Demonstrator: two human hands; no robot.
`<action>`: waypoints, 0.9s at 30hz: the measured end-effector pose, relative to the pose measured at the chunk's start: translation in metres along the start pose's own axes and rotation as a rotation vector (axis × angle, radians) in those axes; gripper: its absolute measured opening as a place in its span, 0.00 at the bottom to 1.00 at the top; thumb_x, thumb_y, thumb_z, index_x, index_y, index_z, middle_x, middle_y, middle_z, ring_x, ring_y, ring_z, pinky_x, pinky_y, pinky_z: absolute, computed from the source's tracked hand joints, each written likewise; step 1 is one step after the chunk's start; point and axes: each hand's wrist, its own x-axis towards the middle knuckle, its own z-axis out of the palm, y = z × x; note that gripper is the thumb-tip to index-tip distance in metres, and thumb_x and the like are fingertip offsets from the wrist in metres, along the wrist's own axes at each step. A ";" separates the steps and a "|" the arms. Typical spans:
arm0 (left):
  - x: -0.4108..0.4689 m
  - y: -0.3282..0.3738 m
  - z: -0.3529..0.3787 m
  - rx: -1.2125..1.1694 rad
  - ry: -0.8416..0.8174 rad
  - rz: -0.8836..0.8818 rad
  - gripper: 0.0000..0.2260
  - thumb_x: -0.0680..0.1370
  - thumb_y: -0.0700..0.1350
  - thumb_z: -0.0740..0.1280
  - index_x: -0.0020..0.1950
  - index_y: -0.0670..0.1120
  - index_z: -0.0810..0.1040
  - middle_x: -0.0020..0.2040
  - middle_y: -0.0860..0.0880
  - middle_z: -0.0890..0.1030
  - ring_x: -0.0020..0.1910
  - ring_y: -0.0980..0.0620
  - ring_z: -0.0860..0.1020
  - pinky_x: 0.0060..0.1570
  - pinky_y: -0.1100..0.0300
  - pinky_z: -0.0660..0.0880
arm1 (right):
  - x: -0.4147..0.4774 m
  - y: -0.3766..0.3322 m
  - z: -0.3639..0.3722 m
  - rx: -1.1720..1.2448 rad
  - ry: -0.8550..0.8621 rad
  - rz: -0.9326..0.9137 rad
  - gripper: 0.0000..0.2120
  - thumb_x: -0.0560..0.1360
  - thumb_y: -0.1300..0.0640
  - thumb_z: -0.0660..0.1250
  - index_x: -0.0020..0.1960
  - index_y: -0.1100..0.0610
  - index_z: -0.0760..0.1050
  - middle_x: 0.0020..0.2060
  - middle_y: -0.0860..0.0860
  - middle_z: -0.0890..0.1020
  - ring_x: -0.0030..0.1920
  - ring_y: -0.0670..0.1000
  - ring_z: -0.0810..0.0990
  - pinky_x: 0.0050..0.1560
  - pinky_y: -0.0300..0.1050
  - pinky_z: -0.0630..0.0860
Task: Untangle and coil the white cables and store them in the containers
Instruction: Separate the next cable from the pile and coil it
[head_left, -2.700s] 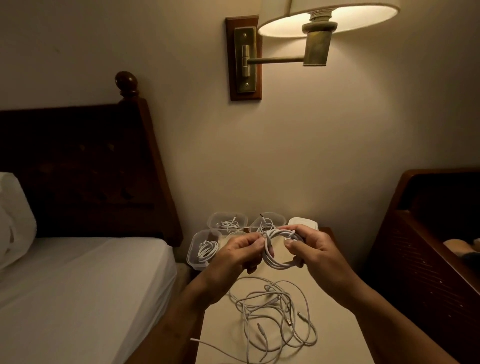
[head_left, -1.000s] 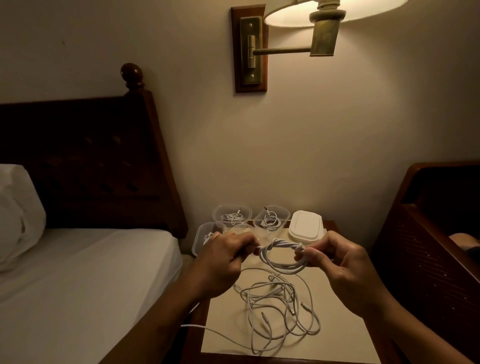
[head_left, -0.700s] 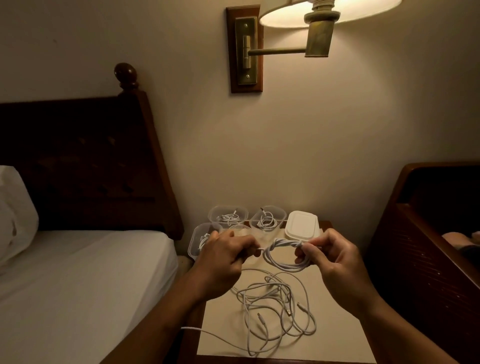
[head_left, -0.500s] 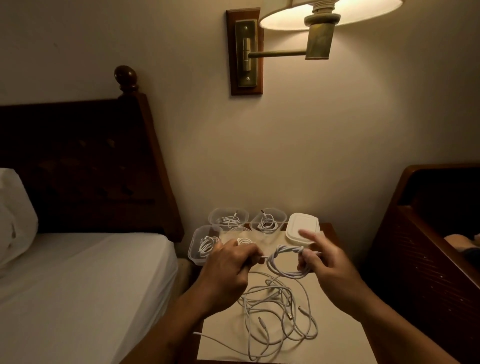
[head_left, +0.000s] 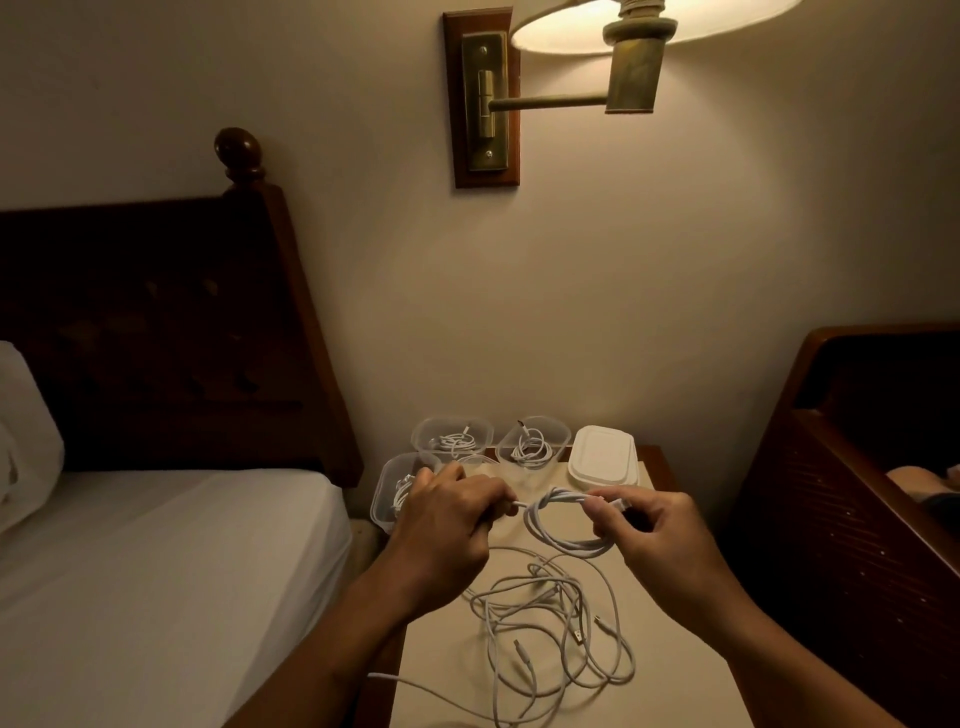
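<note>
I hold a small coiled white cable (head_left: 563, 525) above the bedside table. My left hand (head_left: 449, 525) pinches one end of it, and my right hand (head_left: 652, 530) grips the wrapped top of the coil. Below them a tangle of white cables (head_left: 550, 634) lies loose on the table. Behind my hands stand clear containers: the back left one (head_left: 452, 434) and the back right one (head_left: 532, 439) each hold a coiled cable. A third container (head_left: 387, 493), partly hidden by my left hand, holds another.
A stack of white lids (head_left: 602, 460) rests at the back right of the bedside table (head_left: 691, 665). A bed (head_left: 156, 571) with a dark headboard lies to the left, dark wooden furniture (head_left: 852, 519) to the right. A wall lamp (head_left: 597, 57) hangs above.
The coil has been wrapped tighter. My hands have drawn apart sideways, the left pulling the cable end out to the left. The view has shifted slightly.
</note>
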 end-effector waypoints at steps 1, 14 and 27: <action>0.001 -0.001 0.001 0.039 0.022 0.030 0.10 0.80 0.47 0.61 0.55 0.56 0.80 0.48 0.58 0.80 0.47 0.57 0.68 0.48 0.55 0.60 | -0.001 -0.001 0.003 -0.004 0.025 -0.014 0.04 0.77 0.54 0.70 0.50 0.47 0.83 0.34 0.44 0.84 0.41 0.44 0.84 0.39 0.38 0.81; 0.014 -0.040 0.058 -0.391 0.167 -0.298 0.05 0.81 0.44 0.69 0.53 0.51 0.85 0.49 0.58 0.82 0.50 0.61 0.77 0.46 0.70 0.73 | 0.046 0.033 0.061 -0.120 0.177 -0.012 0.09 0.80 0.61 0.68 0.47 0.47 0.80 0.38 0.39 0.81 0.39 0.45 0.82 0.43 0.46 0.84; -0.055 -0.110 0.181 0.117 -0.286 -0.439 0.33 0.80 0.61 0.37 0.83 0.51 0.55 0.84 0.49 0.54 0.83 0.50 0.48 0.81 0.52 0.42 | 0.142 0.100 0.124 -0.189 0.151 0.265 0.09 0.79 0.60 0.66 0.49 0.60 0.86 0.42 0.55 0.86 0.41 0.51 0.80 0.43 0.40 0.70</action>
